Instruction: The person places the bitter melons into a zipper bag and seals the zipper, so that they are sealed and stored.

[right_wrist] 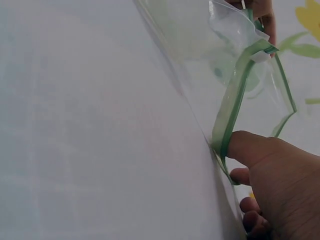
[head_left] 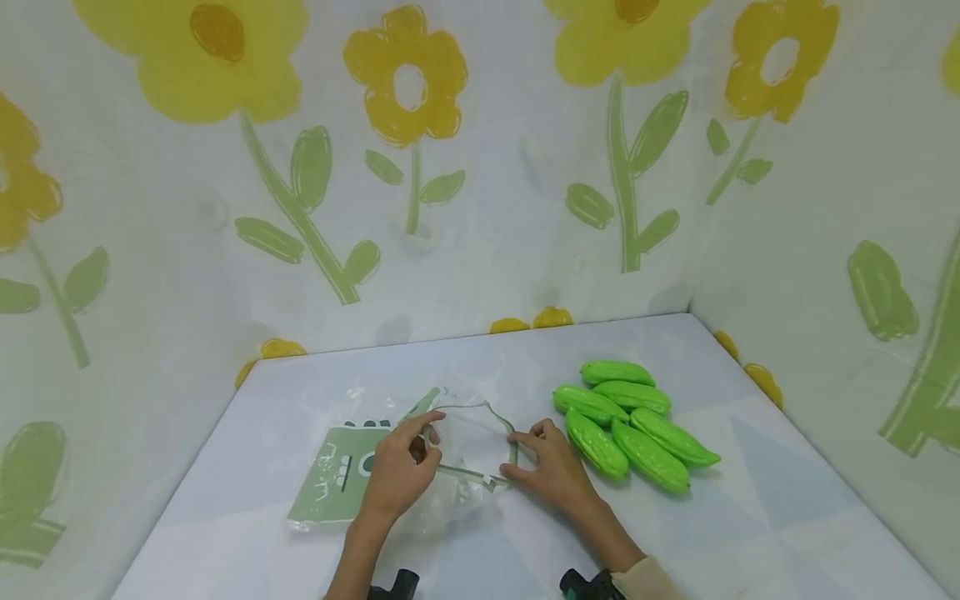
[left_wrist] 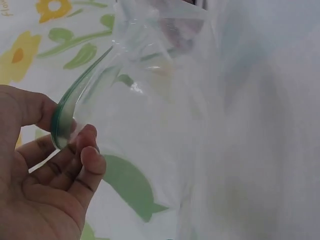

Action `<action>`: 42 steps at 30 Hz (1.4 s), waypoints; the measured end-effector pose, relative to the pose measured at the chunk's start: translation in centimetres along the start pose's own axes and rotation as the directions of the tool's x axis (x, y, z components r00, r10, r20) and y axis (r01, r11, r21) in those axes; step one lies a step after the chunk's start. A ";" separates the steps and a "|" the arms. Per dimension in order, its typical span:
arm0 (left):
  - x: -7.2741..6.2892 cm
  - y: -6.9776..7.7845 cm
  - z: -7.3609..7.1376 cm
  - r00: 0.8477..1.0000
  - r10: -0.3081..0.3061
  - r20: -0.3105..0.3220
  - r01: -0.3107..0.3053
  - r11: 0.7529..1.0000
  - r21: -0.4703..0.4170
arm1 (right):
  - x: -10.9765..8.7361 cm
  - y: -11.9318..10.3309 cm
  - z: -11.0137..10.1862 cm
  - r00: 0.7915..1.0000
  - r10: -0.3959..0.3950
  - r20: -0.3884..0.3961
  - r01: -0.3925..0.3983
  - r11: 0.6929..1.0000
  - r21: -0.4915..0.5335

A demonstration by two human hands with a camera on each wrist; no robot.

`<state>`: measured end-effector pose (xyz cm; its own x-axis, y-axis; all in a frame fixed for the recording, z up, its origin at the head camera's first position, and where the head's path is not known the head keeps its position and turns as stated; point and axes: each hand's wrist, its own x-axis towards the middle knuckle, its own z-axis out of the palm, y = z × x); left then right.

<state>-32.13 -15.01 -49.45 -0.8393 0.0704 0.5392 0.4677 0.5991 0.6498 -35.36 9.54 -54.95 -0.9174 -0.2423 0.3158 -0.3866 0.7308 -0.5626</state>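
A clear plastic zip bag [head_left: 330, 483], with a green printed panel and a green zip edge [right_wrist: 235, 105], lies across the table's middle left. Its mouth is spread into a wide loop. My left hand [head_left: 405, 467] pinches the left side of the mouth between thumb and fingers, the strip bending round there in the left wrist view. At the opposite side, my right hand [head_left: 555, 467] holds the zip edge between thumb and fingers. A small white slider [right_wrist: 260, 56] sits on the strip between both hands. Through the film shows a green leaf shape [left_wrist: 130, 185].
Several bright green, ridged vegetables [head_left: 651, 458], shaped like cucumbers, lie grouped just right of my right hand. The pale table [head_left: 750, 517] meets a flower-printed backdrop [head_left: 487, 208] at the back and sides.
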 end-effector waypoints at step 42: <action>-1.3 -1.5 -1.4 0.908 -0.275 0.316 0.414 0.710 -0.570 | -0.8 -1.8 -6.0 0.963 -0.119 -0.243 0.134 0.990 0.049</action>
<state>-31.36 -17.09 -50.34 -0.9783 0.1514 0.1412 0.1429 0.0003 0.9897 -33.39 12.30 -49.59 -0.8143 -0.1647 0.5566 -0.5105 0.6596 -0.5517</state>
